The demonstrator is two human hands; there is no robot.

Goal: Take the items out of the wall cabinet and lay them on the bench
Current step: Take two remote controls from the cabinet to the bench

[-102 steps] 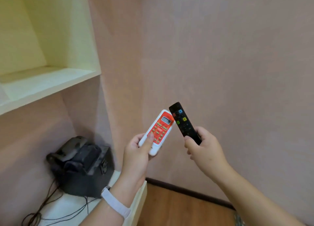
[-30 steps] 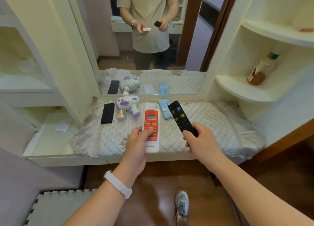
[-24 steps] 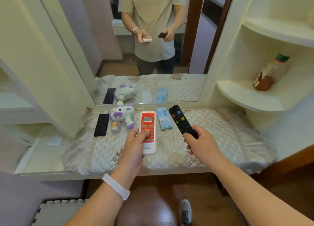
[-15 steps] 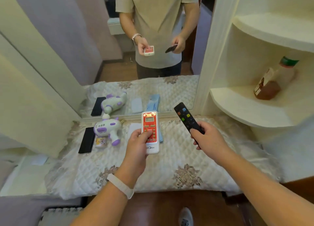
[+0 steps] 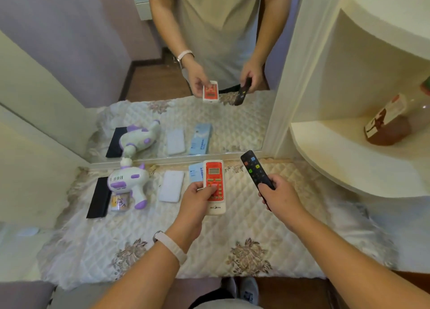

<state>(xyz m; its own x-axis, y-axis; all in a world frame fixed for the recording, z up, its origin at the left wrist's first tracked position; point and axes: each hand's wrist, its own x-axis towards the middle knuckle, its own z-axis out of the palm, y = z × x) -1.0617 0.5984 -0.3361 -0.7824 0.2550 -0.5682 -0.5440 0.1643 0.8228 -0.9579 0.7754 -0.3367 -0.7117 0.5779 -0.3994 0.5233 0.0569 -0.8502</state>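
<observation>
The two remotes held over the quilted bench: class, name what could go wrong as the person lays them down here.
1. The red and white remote in the left hand hangs over the blue box; lowered straight down, it may land on it.
2. The white pad lies close beside it, so it could get knocked.
3. The black remote is gripped by the right hand at its lower end, so it might tip or slip.

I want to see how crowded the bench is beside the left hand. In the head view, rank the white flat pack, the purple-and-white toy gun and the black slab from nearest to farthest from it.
From the left hand:
1. White flat pack, just to its left on the quilted cover.
2. Purple-and-white toy gun, further left.
3. Black slab, farthest, by the cover's left edge.
</observation>
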